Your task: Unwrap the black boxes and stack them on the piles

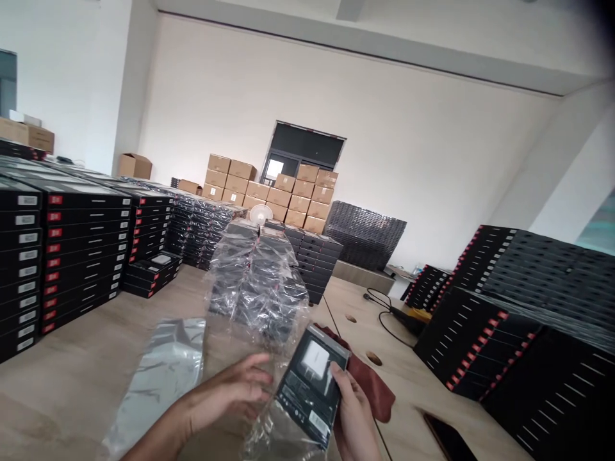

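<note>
I see the fingers of the right hand (pixel 354 406) pinching a black box (pixel 307 387) by its right edge, with the thumb flat on the front. The fingers of the left hand (pixel 230 392) are spread loosely just beside the box. I can't tell if they touch the clear bag (pixel 281 426) around its low end.

The box is held up over the desk (pixel 62 390), low and near the middle of my view. It is tilted. Its long way runs from the top end, which points up, away and a bit to the right, down to the low end, which points back and a bit to the left. The side with a white plug picture faces me.

Behind the box lies a red-brown cloth (pixel 375 387). To the left, shiny clear bags (pixel 163 371) lie flat. To the right is a dark phone (pixel 446 435).

The desk is pale wood with a seam and round holes. Farther back stands a pile of boxes in clear wrap (pixel 257 282), with a small white fan (pixel 261 215) behind it. Tall black stacks (pixel 86 250) stand on the left, and big black piles (pixel 542 365) on the right, near a black cord (pixel 384 301). Past them I see brown cartons (pixel 300 203), a dark window (pixel 307 146) and a big white wall (pixel 423 141).
</note>
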`<state>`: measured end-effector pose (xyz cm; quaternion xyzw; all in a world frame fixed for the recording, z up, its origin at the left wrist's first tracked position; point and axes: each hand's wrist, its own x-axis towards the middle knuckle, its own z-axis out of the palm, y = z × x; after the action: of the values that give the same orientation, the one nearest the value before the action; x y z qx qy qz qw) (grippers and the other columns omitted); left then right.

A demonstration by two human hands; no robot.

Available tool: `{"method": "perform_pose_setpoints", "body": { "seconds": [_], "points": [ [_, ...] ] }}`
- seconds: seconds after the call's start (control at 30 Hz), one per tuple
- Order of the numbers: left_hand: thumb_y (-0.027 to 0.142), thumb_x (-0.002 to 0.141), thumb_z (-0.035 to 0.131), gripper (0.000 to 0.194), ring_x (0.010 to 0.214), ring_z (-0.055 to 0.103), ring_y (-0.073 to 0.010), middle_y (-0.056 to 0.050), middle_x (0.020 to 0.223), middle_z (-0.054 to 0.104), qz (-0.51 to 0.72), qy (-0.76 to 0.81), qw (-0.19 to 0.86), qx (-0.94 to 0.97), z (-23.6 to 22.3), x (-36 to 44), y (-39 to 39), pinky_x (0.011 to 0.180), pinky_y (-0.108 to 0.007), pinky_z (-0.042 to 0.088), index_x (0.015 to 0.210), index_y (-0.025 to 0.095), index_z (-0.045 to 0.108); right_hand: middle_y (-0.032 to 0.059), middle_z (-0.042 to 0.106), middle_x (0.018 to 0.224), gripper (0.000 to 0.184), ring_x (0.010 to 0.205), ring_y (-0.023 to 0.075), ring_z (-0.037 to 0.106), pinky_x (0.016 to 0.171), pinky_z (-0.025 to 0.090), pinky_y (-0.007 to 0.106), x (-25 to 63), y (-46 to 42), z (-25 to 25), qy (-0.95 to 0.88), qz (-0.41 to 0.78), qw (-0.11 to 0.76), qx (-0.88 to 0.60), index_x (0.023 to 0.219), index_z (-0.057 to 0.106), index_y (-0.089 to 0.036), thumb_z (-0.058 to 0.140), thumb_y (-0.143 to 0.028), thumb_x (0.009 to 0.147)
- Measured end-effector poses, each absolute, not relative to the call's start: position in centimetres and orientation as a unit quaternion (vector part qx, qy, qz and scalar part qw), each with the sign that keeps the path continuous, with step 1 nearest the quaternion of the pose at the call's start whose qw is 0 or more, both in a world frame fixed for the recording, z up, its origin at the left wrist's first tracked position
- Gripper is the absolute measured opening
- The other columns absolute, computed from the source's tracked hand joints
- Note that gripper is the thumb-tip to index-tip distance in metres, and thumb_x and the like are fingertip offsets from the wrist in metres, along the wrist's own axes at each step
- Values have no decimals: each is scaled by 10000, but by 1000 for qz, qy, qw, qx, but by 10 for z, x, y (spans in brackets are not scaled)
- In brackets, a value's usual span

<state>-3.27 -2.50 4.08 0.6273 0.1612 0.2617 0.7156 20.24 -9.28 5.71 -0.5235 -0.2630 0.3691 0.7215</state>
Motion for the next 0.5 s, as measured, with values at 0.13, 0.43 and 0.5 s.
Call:
{"method": "perform_pose_setpoints", "body": {
  "seconds": [0.13,0.43,0.5],
  "points": [
    [231,546,810,802,841,610,-211,-42,996,643,279,180,720,609,37,-14,-33,681,-273,471,1274,223,475,28,740,857,348,753,203,677,674,526,283,178,-88,52,-322,387,704,-501,888,674,-186,738,-463,687],
    [111,660,636,411,855,593,-187,-14,945,683,461,209,603,617,47,-2,-34,765,-245,457,1066,172,621,58,729,905,516,779,227,661,668,526,296,141,-87,34,-425,318,658,-534,975,689,-199,636,-635,704],
    [135,661,663,518,874,596,-195,-20,978,676,452,199,595,634,45,-4,-36,782,-249,457,1169,189,576,51,729,829,528,672,210,649,561,507,280,143,-87,33,-401,331,664,-537,967,685,-196,625,-648,702]
  ]
}}
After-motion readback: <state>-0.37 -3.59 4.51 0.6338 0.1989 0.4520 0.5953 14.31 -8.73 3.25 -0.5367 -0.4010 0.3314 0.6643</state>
